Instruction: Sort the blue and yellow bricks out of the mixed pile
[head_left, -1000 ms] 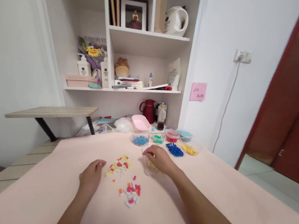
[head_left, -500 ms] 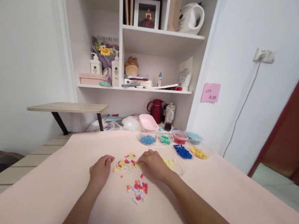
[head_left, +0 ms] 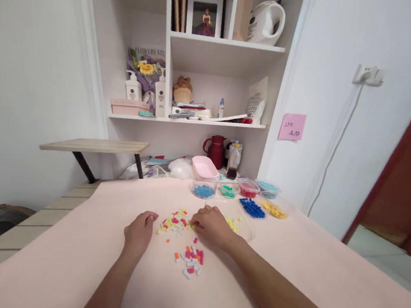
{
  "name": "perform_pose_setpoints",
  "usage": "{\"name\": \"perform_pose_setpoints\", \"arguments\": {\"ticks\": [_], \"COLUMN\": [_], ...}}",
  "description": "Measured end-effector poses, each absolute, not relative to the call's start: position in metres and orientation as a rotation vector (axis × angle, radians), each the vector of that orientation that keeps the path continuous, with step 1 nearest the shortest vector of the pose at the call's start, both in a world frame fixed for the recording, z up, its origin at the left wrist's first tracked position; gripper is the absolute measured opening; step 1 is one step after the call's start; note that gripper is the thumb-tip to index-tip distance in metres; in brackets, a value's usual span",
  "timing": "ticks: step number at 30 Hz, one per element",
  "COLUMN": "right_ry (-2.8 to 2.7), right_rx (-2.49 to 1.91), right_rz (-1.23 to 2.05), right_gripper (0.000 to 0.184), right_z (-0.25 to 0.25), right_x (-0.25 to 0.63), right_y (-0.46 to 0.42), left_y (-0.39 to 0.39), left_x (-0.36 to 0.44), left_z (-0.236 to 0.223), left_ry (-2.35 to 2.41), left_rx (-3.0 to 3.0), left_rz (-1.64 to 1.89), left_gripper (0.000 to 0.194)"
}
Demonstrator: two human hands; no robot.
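My left hand rests curled on the pink tabletop, just left of a pile of small yellow, pink and white pieces. My right hand lies at the right edge of that pile, its fingertips pinched among the pieces. What it pinches is too small to name. A second heap of pink, white and orange pieces lies nearer to me, between my forearms. A clear tub with a few yellow pieces stands directly right of my right hand.
Several small clear tubs of sorted pieces stand beyond: light blue, green, red, dark blue, yellow. A pink tray, a red jug and shelves stand behind. The table's edge drops off at right.
My right hand moved left from over the clear tub with yellow pieces to the edge of the mixed pile. The camera view shifted leftward. My left hand stayed put.
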State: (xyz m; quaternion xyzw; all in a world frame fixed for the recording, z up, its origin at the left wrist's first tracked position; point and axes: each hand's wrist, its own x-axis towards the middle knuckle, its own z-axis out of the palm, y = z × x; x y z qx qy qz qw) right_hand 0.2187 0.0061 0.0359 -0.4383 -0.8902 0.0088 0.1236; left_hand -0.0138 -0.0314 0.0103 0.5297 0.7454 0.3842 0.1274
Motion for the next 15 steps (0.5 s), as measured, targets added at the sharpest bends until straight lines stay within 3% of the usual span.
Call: {"name": "perform_pose_setpoints", "arguments": {"ticks": [6, 15], "right_ry": [-2.37, -2.291], "right_rx": [-1.297, -1.435], "right_rz": [0.114, 0.257], "right_gripper": [0.016, 0.022], "right_z": [0.05, 0.05], "right_x": [0.25, 0.306], "right_y": [0.019, 0.025], "left_y": [-0.03, -0.027], "left_x": [-0.015, -0.015], "left_z": [0.012, 0.01], "left_ry": [2.153, 2.145], "left_rx": [1.541, 1.503], "left_rz": [1.109, 1.119], "left_gripper": [0.028, 0.03]}}
